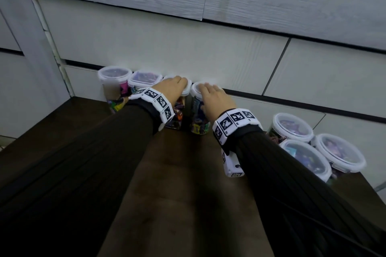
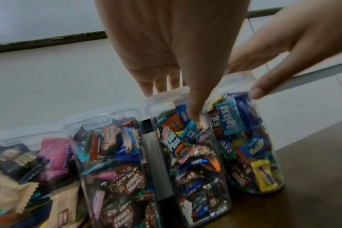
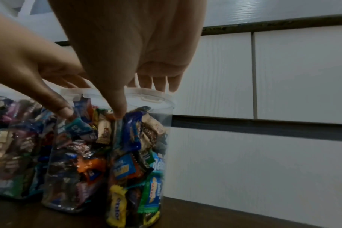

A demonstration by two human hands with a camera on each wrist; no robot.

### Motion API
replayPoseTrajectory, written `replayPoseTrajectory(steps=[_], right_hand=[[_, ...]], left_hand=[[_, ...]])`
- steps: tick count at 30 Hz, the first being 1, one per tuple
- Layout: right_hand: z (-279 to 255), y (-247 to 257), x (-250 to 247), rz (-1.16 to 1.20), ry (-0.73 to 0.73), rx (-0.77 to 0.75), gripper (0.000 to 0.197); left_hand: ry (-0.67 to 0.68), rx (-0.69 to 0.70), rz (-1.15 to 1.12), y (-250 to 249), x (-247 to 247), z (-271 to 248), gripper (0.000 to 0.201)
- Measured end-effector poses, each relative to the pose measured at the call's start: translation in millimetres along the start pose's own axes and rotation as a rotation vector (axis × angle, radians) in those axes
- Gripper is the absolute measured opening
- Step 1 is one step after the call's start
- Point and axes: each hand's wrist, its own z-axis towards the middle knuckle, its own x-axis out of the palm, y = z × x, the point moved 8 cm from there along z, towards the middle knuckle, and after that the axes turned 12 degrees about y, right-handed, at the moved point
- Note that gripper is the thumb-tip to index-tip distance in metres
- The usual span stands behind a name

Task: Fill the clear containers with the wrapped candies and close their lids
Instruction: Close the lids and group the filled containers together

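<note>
Along the wall stand several clear containers full of wrapped candies, all lidded. My left hand (image 1: 174,87) lies on the white lid of the third container (image 1: 177,116), fingers straight across the top and thumb down its front wall. In the left wrist view the left hand (image 2: 176,98) tops that container (image 2: 195,169). My right hand (image 1: 212,94) rests the same way on the fourth container (image 1: 199,126). The right wrist view shows the right hand (image 3: 139,98) on this container (image 3: 133,154), thumb tip against its clear wall.
Two more lidded containers (image 1: 114,77) (image 1: 145,79) stand left of my hands against the white panelled wall (image 1: 167,48). Three lidded ones (image 1: 292,127) (image 1: 307,158) (image 1: 340,152) cluster at the right edge of the dark brown table (image 1: 183,173).
</note>
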Motion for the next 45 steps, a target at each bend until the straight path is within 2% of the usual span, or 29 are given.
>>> replayPoseTrajectory(steps=[2, 4, 7, 10, 13, 16, 19, 22, 26, 34, 41, 45], right_hand=[[-8.6, 0.6, 2.1, -0.001, 0.039, 0.018, 0.064], [-21.5, -2.2, -5.7, 0.008, 0.030, 0.041, 0.059], [-45.0, -15.5, -28.8, 0.021, 0.023, 0.054, 0.040], [-69.8, -46.2, -49.0, 0.072, 0.077, 0.102, 0.032], [-97.3, -88.5, -57.8, 0.081, 0.158, 0.204, 0.034], [-127.3, -129.0, -51.9, 0.074, 0.217, 0.302, 0.038], [-151.2, -154.5, -37.7, 0.076, 0.285, 0.358, 0.043], [-164.6, -158.8, -25.5, 0.038, 0.366, 0.319, 0.050], [-171.4, -158.3, -18.3, 0.023, 0.393, 0.262, 0.049], [-162.4, -163.4, -19.9, 0.113, 0.218, 0.291, 0.041], [-155.8, -151.9, -20.2, 0.054, 0.208, 0.272, 0.038], [-153.4, -137.3, -19.3, 0.006, 0.217, 0.229, 0.037]], left_hand=[[0.097, -0.051, 0.089, -1.1, 4.3, -4.4, 0.068], [0.042, -0.075, 0.118, -10.4, 0.1, -16.9, 0.074], [-0.205, 0.009, -0.055, -47.8, -17.9, -49.1, 0.049], [-0.275, 0.137, -0.179, -105.4, -22.7, -78.6, 0.029], [-0.215, 0.290, -0.278, -170.6, -17.8, -92.2, 0.036], [-0.119, 0.371, -0.355, -218.8, -12.5, -93.9, 0.060], [-0.007, 0.415, -0.299, -247.6, -3.6, -91.8, 0.081], [0.037, 0.459, -0.244, -262.7, 3.5, -92.0, 0.079], [0.037, 0.446, -0.281, -263.5, 6.7, -90.8, 0.060], [0.030, 0.429, -0.192, -246.1, 14.8, -97.5, 0.061], [-0.024, 0.365, -0.175, -198.8, 12.6, -99.3, 0.061], [-0.077, 0.248, -0.074, -164.8, 5.8, -101.0, 0.059]])
